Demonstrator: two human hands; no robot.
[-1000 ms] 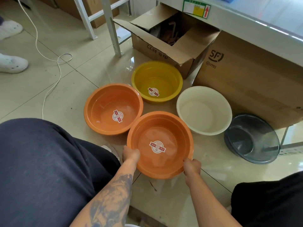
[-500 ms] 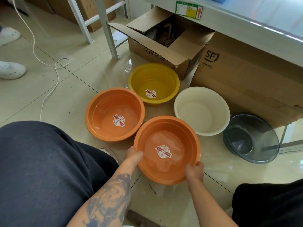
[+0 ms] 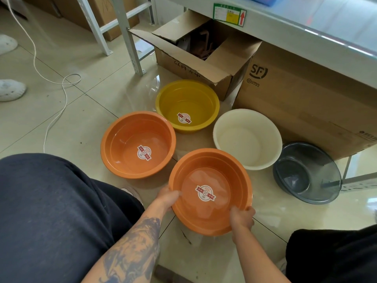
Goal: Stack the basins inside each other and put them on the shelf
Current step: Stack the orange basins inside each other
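Several plastic basins are spread on the tiled floor. The near orange basin [image 3: 210, 180] is tilted toward me, with my left hand [image 3: 168, 198] gripping its left rim and my right hand [image 3: 242, 218] gripping its near right rim. A second orange basin [image 3: 126, 144] sits to its left. Behind them stands a yellow basin [image 3: 186, 99]. A cream basin [image 3: 247, 137] is to the right, and a dark grey translucent basin [image 3: 306, 172] leans at the far right. The grey metal shelf [image 3: 306, 23] runs along the top right.
An open cardboard box [image 3: 204, 64] and a large closed carton [image 3: 306, 103] sit under the shelf. A shelf upright [image 3: 127, 35] stands at the top centre. A white cable [image 3: 51, 82] loops across the floor on the left near someone's white shoes [image 3: 10, 89]. My knees flank the basins.
Both hands have tipped and lifted the near orange basin, shifting it slightly right and toward me. The other basins have not moved.
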